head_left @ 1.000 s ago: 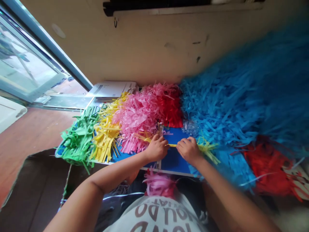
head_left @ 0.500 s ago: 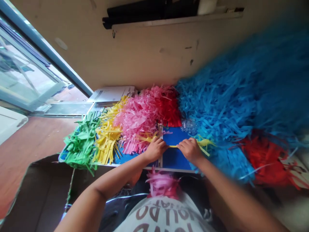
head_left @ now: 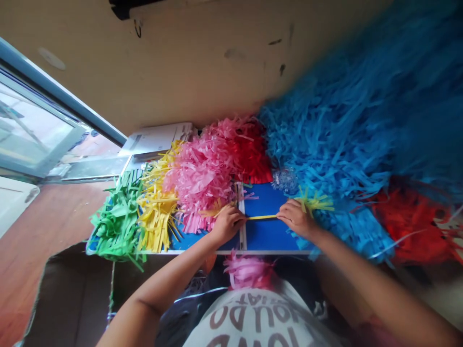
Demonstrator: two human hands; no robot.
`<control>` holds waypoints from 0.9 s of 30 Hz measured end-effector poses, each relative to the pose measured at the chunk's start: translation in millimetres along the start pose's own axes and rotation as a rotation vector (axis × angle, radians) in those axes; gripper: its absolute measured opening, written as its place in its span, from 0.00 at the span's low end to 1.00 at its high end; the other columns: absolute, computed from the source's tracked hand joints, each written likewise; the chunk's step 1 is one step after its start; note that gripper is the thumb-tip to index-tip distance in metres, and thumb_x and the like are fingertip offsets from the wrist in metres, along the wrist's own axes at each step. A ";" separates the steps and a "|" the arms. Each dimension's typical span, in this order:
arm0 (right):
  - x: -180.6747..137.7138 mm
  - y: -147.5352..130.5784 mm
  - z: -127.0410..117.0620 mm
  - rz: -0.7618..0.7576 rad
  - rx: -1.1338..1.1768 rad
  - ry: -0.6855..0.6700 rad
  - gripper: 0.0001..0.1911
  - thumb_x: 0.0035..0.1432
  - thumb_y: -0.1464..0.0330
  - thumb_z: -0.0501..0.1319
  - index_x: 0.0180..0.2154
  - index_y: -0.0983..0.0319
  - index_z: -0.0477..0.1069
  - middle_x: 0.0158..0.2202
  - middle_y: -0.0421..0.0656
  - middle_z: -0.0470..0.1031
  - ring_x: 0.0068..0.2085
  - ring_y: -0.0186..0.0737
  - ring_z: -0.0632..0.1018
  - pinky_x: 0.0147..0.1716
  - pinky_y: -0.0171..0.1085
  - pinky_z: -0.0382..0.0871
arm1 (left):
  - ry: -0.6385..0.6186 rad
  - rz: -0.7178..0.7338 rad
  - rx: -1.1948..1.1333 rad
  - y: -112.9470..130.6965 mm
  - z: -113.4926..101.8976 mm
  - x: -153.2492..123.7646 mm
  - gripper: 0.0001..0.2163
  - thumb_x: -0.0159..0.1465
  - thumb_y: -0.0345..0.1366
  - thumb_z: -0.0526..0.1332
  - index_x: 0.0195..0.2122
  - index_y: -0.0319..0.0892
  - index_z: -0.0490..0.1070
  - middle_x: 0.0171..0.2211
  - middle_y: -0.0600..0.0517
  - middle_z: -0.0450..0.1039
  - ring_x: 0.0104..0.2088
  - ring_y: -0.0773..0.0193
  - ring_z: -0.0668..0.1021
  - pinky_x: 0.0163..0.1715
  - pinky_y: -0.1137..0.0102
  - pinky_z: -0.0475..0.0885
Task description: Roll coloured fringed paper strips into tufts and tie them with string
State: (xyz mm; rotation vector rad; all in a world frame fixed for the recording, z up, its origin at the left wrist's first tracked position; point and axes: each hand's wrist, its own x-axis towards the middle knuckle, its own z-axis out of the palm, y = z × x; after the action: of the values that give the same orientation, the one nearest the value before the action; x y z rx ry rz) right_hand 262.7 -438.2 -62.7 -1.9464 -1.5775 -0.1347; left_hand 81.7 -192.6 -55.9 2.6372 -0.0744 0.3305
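A narrow yellow paper strip (head_left: pixel 262 217) with fringed ends stretches between my hands above the blue tabletop (head_left: pixel 263 235). My left hand (head_left: pixel 227 222) is closed on one end, beside a heap of pink paper fringe (head_left: pixel 202 173). The other end is pinched by my right hand (head_left: pixel 295 218), and a yellow fringed tuft (head_left: pixel 314 201) sticks out past its knuckles toward the blue paper fringe (head_left: pixel 336 159). The middle of the strip looks twisted thin. Inside my fingers, the paper is hidden.
Green fringe (head_left: pixel 117 221) and yellow fringe (head_left: pixel 159 212) lie at the table's left. Red fringe (head_left: pixel 251 152) rests behind, near a silvery tuft (head_left: pixel 285 180). More red fringe (head_left: pixel 412 226) is at right. A pink bundle (head_left: pixel 249 272) sits in my lap. A cardboard box (head_left: pixel 68 294) stands lower left.
My hands have moved apart, my right hand shifting right, and more of the yellow strip shows between them. The camera view has tilted slightly downward.
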 end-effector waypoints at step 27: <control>5.3 4.6 -3.4 0.140 0.146 -0.044 0.08 0.57 0.72 0.62 0.26 0.60 0.70 0.30 0.41 0.73 0.35 0.39 0.71 0.38 0.39 0.65 | 0.001 -0.193 -0.022 14.0 -7.1 13.0 0.06 0.63 0.34 0.64 0.28 0.41 0.76 0.27 0.50 0.73 0.32 0.61 0.73 0.36 0.67 0.67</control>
State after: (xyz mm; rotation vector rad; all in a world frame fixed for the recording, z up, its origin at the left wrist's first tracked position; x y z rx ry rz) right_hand 269.4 -435.9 -59.4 -1.9482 -1.4313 0.0802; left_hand 91.3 -201.6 -40.3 2.5963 0.1745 0.2641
